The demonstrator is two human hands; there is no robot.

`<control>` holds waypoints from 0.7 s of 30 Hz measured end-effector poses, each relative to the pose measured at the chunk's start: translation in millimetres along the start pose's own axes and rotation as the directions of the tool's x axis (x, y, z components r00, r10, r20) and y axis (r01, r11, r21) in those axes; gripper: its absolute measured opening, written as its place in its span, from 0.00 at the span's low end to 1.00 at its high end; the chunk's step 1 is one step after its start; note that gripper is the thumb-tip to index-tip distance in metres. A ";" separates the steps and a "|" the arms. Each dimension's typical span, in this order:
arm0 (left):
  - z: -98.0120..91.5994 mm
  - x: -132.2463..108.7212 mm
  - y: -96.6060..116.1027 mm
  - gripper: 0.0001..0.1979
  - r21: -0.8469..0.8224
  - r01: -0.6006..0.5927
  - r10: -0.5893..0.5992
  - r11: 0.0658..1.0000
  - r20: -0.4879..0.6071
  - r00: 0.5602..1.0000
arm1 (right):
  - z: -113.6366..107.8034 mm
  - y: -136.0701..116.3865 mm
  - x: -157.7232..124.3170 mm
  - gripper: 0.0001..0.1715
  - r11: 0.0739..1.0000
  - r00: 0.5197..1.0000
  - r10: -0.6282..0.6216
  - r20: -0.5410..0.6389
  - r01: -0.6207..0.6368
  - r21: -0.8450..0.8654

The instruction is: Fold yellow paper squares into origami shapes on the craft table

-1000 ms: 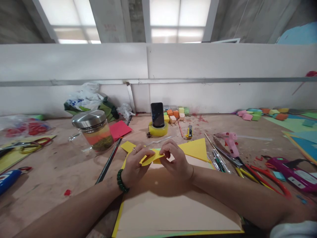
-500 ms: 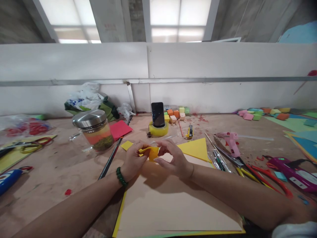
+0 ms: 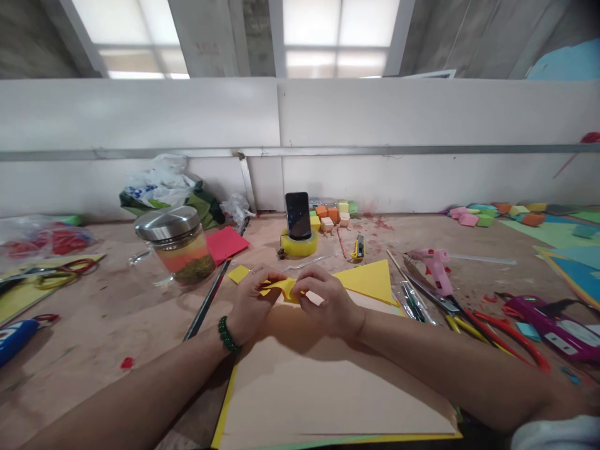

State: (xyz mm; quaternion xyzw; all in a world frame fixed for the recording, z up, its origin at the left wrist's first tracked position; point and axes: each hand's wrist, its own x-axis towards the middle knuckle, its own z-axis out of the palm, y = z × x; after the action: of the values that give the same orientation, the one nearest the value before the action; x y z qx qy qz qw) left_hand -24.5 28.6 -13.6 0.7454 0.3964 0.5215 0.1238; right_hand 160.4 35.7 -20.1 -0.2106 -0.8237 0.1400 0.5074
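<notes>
Yellow paper (image 3: 287, 288), bent into a curve, is held over the far part of the pale sheets (image 3: 342, 390) on the table (image 3: 122, 312): its left side is pinched by the left hand (image 3: 254, 304), its right end by the right hand (image 3: 330, 304). Its long axis appears to be laid sideways between them, neither hand being nearer.

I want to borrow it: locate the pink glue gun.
In the head view, the pink glue gun lies right of centre, between the yellow triangular paper and the purple device.
</notes>
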 end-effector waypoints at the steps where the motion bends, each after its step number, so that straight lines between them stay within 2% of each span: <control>1: -0.7 -0.8 1.4 0.08 0.010 -0.039 0.039 0.999 -0.012 0.999 | 0.0 -2.0 -0.1 0.10 1.000 1.000 -0.017 -0.012 0.017 -0.019; 4: -2.8 -3.3 6.9 0.02 0.040 -0.150 0.151 0.988 -0.038 0.988 | -0.7 -7.6 0.8 0.08 0.995 0.994 -0.096 -0.047 0.094 -0.043; 8: -5.2 -4.8 13.1 0.08 0.093 -0.248 0.250 0.964 -0.015 0.968 | -3.3 -10.1 2.2 0.03 0.985 0.985 -0.170 -0.035 0.169 -0.036; 16: -5.3 -4.2 20.2 0.05 0.138 -0.328 0.324 0.934 0.052 0.945 | -2.3 -5.1 -0.5 0.08 1.000 0.998 0.004 -0.064 -0.005 -0.011; 21: -5.5 -4.6 21.6 0.05 0.193 -0.351 0.337 0.916 0.101 0.936 | -1.1 0.0 0.9 0.06 0.991 0.994 0.109 -0.013 -0.108 0.080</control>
State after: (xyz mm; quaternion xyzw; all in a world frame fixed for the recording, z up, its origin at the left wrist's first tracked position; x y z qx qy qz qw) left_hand -20.0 9.8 -1.5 0.8290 0.3074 0.4658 -0.0354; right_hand 161.1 36.1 -18.9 -0.2362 -0.8004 0.1980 0.5141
